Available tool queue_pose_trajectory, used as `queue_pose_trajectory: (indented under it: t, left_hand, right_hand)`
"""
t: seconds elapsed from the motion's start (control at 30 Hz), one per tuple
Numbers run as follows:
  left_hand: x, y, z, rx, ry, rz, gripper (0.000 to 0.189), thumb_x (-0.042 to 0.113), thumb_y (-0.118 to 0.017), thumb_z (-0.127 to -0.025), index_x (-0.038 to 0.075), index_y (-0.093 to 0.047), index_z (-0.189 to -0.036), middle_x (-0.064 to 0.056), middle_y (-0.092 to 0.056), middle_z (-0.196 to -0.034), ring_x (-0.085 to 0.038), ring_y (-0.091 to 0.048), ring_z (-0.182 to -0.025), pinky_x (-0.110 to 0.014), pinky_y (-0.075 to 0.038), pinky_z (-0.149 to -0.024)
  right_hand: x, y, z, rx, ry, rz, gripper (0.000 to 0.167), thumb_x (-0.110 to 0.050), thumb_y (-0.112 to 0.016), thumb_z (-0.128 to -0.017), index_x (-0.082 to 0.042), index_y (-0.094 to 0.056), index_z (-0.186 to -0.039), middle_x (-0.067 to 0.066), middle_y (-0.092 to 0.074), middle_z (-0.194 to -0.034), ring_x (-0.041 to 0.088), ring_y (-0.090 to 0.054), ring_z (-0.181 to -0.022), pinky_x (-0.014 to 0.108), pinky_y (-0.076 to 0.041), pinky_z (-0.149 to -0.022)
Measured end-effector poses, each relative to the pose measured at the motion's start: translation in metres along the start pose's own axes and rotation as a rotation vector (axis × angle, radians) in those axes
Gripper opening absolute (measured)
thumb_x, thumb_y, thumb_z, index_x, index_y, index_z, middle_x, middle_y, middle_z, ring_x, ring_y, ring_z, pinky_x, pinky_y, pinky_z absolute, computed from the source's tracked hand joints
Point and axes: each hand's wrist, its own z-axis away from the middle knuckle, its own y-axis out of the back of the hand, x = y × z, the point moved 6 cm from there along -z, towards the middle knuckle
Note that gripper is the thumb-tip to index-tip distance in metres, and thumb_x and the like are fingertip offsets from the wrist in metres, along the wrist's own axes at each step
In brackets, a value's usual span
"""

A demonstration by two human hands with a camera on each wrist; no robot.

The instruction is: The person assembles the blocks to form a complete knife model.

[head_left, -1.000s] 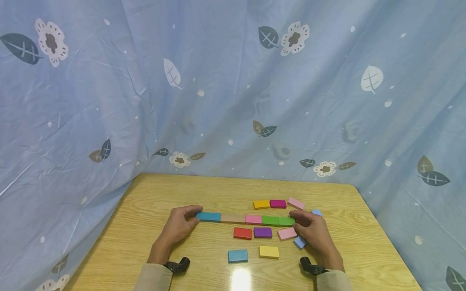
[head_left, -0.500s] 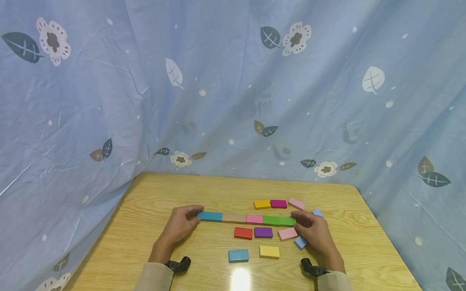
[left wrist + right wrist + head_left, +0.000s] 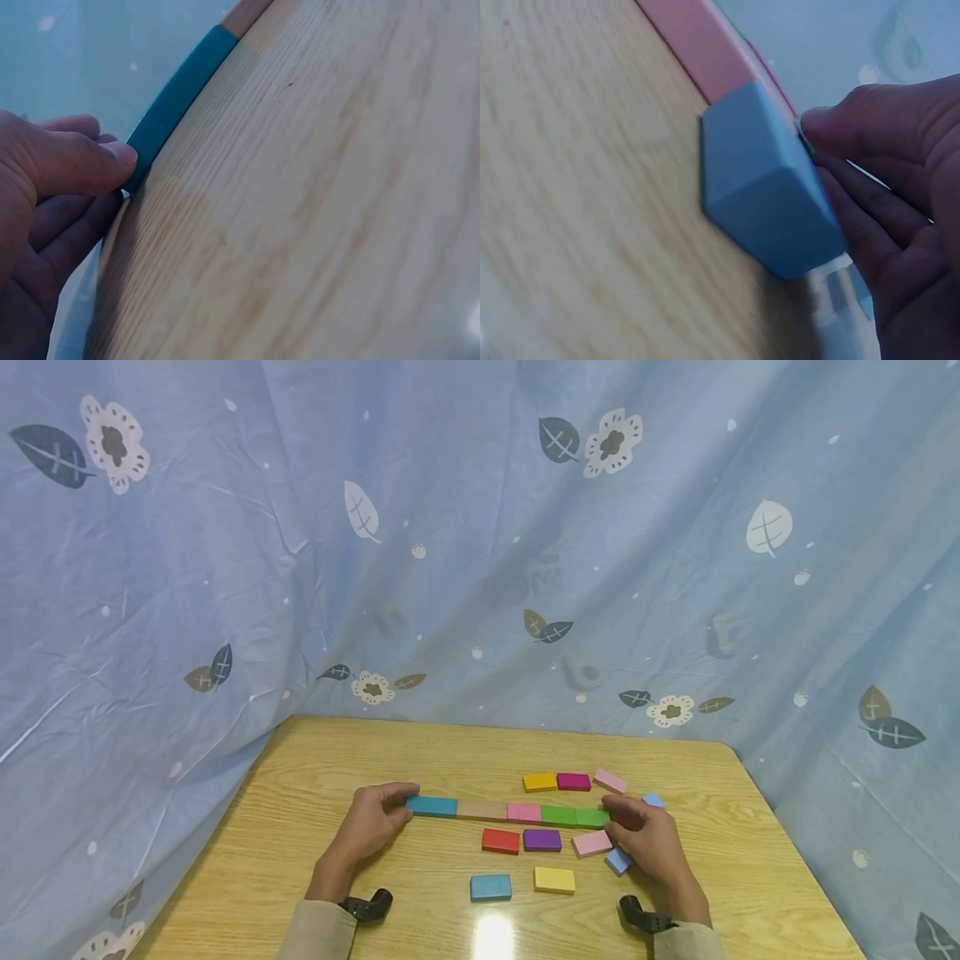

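The row (image 3: 495, 811) of end-to-end blocks is held between two hands: its blue end block (image 3: 433, 807) is pinched by the left hand (image 3: 367, 827), and its outer green block (image 3: 591, 817) is narrowly pinched by the right hand (image 3: 651, 835). The tan block (image 3: 476, 810), pink block (image 3: 523, 812) and inner green block (image 3: 558, 815) are gripped by neither, so a gap could be opened by pressure eased at either end, or a buckle caused by uneven pushing. The light-blue block (image 3: 618, 861) and pale pink block (image 3: 592, 843) could be knocked askew by a slip of the right hand. Whether the row is raised cannot be told. The surface (image 3: 300, 768) is wood-grained, with glare (image 3: 495, 935) on its near part; it is backed and flanked by a blue curtain (image 3: 450, 527) printed with flowers and leaves.
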Motion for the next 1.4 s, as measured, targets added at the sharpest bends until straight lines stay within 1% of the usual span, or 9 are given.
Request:
queue_pose_trajectory:
  t: [0.1,0.2,0.3,0.4,0.6,0.7,0.97,1.2,1.4]
  left_hand:
    - [0.000,0.000,0.000,0.000,0.001,-0.004,0.043,-0.004,-0.080,-0.095,0.010,-0.078,-0.136,-0.007,-0.078,-0.136,-0.030,-0.073,-0.130,-0.048,-0.060,-0.110]
    - [0.000,0.000,0.000,0.000,0.002,-0.003,0.044,-0.004,-0.080,-0.095,0.010,-0.078,-0.136,-0.008,-0.078,-0.136,-0.031,-0.074,-0.129,-0.048,-0.061,-0.109]
    - [0.001,0.001,0.001,0.004,-0.004,-0.002,0.043,-0.004,-0.080,-0.095,0.009,-0.078,-0.136,-0.009,-0.078,-0.135,-0.032,-0.074,-0.128,-0.048,-0.061,-0.108]
    - [0.001,0.000,0.000,0.006,-0.011,-0.008,0.043,-0.005,-0.080,-0.095,0.008,-0.078,-0.136,-0.009,-0.078,-0.135,-0.033,-0.074,-0.128,-0.048,-0.062,-0.107]
    - [-0.001,0.000,0.001,0.009,-0.011,-0.005,0.044,-0.005,-0.080,-0.094,0.008,-0.078,-0.136,-0.009,-0.078,-0.135,-0.032,-0.075,-0.127,-0.047,-0.062,-0.106]
    - [-0.001,0.000,0.001,0.004,-0.011,-0.002,0.044,-0.004,-0.081,-0.095,0.008,-0.077,-0.136,-0.009,-0.078,-0.135,-0.032,-0.074,-0.128,-0.047,-0.062,-0.107]
    - [-0.001,0.000,-0.001,-0.010,-0.003,0.009,0.044,-0.003,-0.081,-0.095,0.009,-0.077,-0.137,-0.007,-0.078,-0.136,-0.029,-0.074,-0.129,-0.048,-0.060,-0.109]
    - [-0.002,0.000,-0.001,-0.018,0.009,0.020,0.043,-0.002,-0.080,-0.096,0.009,-0.077,-0.137,-0.007,-0.078,-0.136,-0.029,-0.073,-0.129,-0.048,-0.060,-0.110]
    - [-0.002,0.000,0.000,-0.019,0.017,0.030,0.043,-0.003,-0.080,-0.096,0.009,-0.077,-0.138,-0.008,-0.077,-0.137,-0.030,-0.073,-0.131,-0.048,-0.060,-0.110]
  right_hand:
    - [-0.004,0.004,0.004,0.049,0.021,-0.012,0.037,0.001,-0.083,-0.095,-0.002,-0.078,-0.131,0.017,-0.079,-0.129,0.027,-0.078,-0.118,0.015,-0.060,-0.096]
    - [-0.012,0.005,0.008,0.068,0.062,-0.088,0.035,0.004,-0.082,-0.094,0.000,-0.078,-0.128,0.020,-0.079,-0.127,0.017,-0.079,-0.114,0.014,-0.060,-0.096]
    - [-0.022,-0.003,0.011,0.018,0.112,-0.162,0.034,0.005,-0.081,-0.094,0.002,-0.078,-0.128,0.022,-0.079,-0.127,0.014,-0.078,-0.113,0.016,-0.061,-0.096]
    - [-0.031,-0.015,0.014,-0.056,0.146,-0.197,0.033,0.002,-0.081,-0.095,0.002,-0.078,-0.128,0.023,-0.079,-0.125,0.019,-0.080,-0.112,0.017,-0.062,-0.095]
    - [-0.043,-0.041,0.015,-0.172,0.122,-0.246,0.034,0.004,-0.082,-0.093,0.002,-0.078,-0.127,0.025,-0.079,-0.124,0.027,-0.080,-0.112,0.023,-0.065,-0.094]
    - [-0.046,-0.050,0.015,-0.203,0.121,-0.234,0.034,0.005,-0.082,-0.092,0.002,-0.078,-0.126,0.024,-0.079,-0.123,0.025,-0.080,-0.112,0.024,-0.065,-0.094]
    - [-0.053,-0.061,0.019,-0.259,0.106,-0.135,0.030,-0.002,-0.085,-0.092,-0.008,-0.082,-0.122,0.011,-0.082,-0.120,0.025,-0.080,-0.110,0.020,-0.063,-0.094]
    - [-0.053,-0.062,0.021,-0.247,0.101,-0.106,0.031,-0.003,-0.086,-0.092,-0.009,-0.082,-0.122,0.010,-0.083,-0.119,0.023,-0.081,-0.108,0.022,-0.065,-0.092]
    - [-0.054,-0.065,0.022,-0.243,0.121,-0.011,0.036,-0.009,-0.092,-0.087,-0.015,-0.083,-0.122,0.003,-0.083,-0.120,0.021,-0.079,-0.112,0.025,-0.064,-0.097]
